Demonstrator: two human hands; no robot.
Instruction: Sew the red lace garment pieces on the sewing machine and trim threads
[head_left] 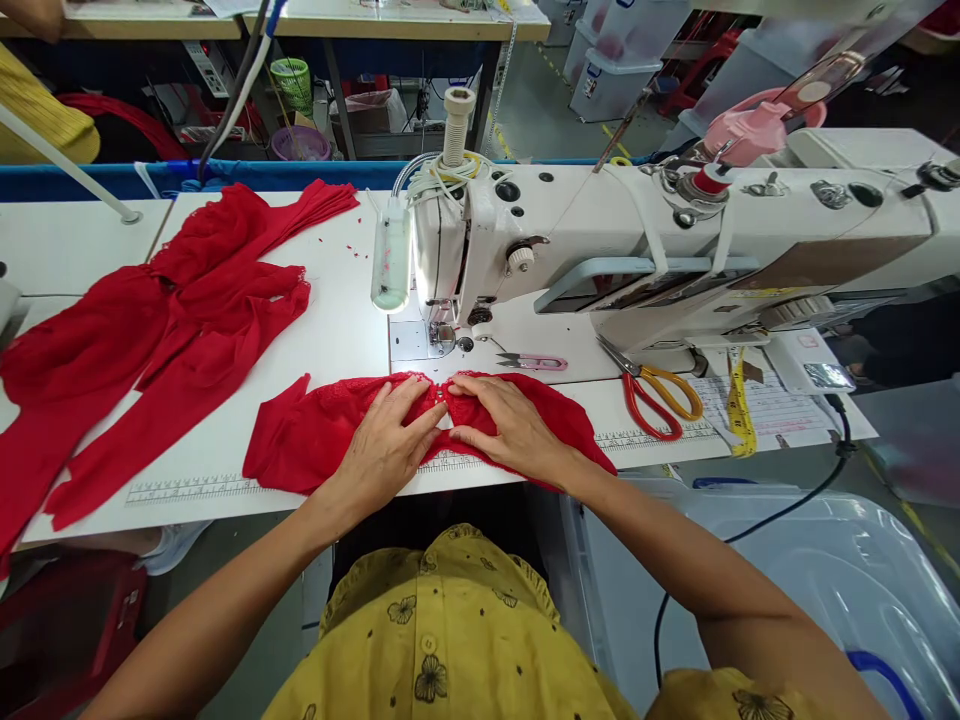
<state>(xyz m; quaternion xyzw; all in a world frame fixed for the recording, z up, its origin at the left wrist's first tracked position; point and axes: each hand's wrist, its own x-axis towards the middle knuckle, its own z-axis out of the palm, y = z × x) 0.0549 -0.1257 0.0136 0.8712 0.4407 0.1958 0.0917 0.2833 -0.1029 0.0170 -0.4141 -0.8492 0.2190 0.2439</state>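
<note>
Near, on sewing table [337, 270]: garment [315, 430] under left hand [386, 445] and right hand [517, 428]. Left: fabric heap [165, 310]. Just beyond garment: sewing machine [577, 225]. Right: scissors [634, 371], then tape measure [739, 405].

Left hand [390, 440] and right hand [514, 425] flat on red cloth [300, 440], sewing machine [600, 220] just beyond.
Hands near each other at cloth's middle; cloth partly covers printed ruler [199, 489]. Snips [540, 362] lie beyond cloth, scissors [632, 372] and tape [740, 405] right, red pile [165, 300] left.
</note>
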